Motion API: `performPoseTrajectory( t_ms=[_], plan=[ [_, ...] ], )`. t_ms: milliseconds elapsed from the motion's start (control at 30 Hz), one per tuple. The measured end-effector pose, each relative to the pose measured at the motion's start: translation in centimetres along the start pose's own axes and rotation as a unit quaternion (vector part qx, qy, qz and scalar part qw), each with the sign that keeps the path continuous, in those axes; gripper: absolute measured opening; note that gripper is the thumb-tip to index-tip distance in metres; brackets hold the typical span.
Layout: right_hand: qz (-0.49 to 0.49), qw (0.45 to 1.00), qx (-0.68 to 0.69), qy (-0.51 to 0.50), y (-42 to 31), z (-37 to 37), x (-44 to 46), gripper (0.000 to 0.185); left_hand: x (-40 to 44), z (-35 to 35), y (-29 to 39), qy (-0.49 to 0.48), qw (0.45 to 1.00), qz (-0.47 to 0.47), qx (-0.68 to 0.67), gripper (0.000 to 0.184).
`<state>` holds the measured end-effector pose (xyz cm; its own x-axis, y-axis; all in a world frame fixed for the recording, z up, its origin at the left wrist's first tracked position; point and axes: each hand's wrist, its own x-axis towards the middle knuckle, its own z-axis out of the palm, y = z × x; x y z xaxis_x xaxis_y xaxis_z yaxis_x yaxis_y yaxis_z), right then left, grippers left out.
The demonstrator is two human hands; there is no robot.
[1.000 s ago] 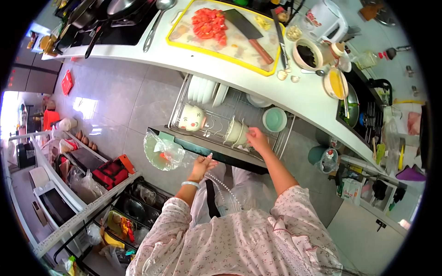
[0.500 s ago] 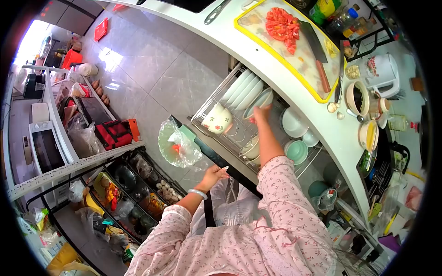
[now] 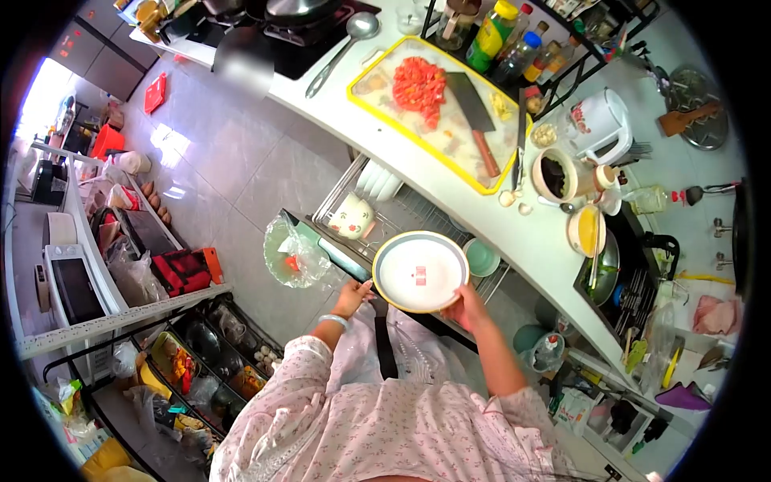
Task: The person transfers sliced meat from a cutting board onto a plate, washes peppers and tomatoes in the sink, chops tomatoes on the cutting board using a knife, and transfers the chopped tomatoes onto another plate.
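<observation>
My right hand (image 3: pixel 466 308) is closed on the lower right rim of a round white plate (image 3: pixel 401 277). A grey band and a yellowish edge ring the plate, and a small red mark sits at its middle. The plate is above the pulled-out dish drawer (image 3: pixel 353 272) and covers part of it. Close to the plate's left side, my left hand (image 3: pixel 352 300) has its fingers closed at the top edge of the drawer front. In the drawer are a flower-patterned bowl (image 3: pixel 351 218), white plates (image 3: pixel 377 181) on edge and a pale green bowl (image 3: pixel 480 259).
A yellow-edged cutting board (image 3: pixel 462 145) on the counter bears chopped tomato (image 3: pixel 419 90) and a cleaver (image 3: pixel 470 104). A plastic-lined bin (image 3: pixel 295 253) hangs at the drawer's left end. To the left stands a black storage rack (image 3: pixel 197 353) with produce.
My right hand has lifted the plate out of the drawer and brought it toward me, turned face-on to view. My left hand stays by the drawer's front edge. The view has shifted right.
</observation>
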<state>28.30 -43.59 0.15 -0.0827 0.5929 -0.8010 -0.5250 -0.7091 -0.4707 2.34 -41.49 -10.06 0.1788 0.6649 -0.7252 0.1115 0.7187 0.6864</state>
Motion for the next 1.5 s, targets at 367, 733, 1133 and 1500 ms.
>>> performPoseTrajectory(
  t_ms=[367, 733, 1133, 1500],
  plan=[
    [-0.138, 0.978, -0.025, -0.155, -6.0, -0.8, -3.1, 0.050, 0.3, 2.5, 15.6, -0.160, 0.976, -0.077, -0.122, 0.065],
    [-0.135, 0.953, -0.188, -0.193, -14.6, 7.3, 4.1, 0.044, -1.6, -3.7, 23.7, -0.042, 0.989, 0.074, -0.123, 0.039],
    [-0.383, 0.603, -0.616, 0.333, -20.4, 4.7, 16.3, 0.059, 11.2, -15.4, 31.3, 0.076, 0.975, 0.166, -0.130, 0.039],
    [-0.353, 0.590, -0.596, 0.414, -19.4, 4.4, 16.4, 0.060, 18.6, -14.5, 33.6, 0.033, 0.957, 0.182, -0.223, 0.034]
  ],
)
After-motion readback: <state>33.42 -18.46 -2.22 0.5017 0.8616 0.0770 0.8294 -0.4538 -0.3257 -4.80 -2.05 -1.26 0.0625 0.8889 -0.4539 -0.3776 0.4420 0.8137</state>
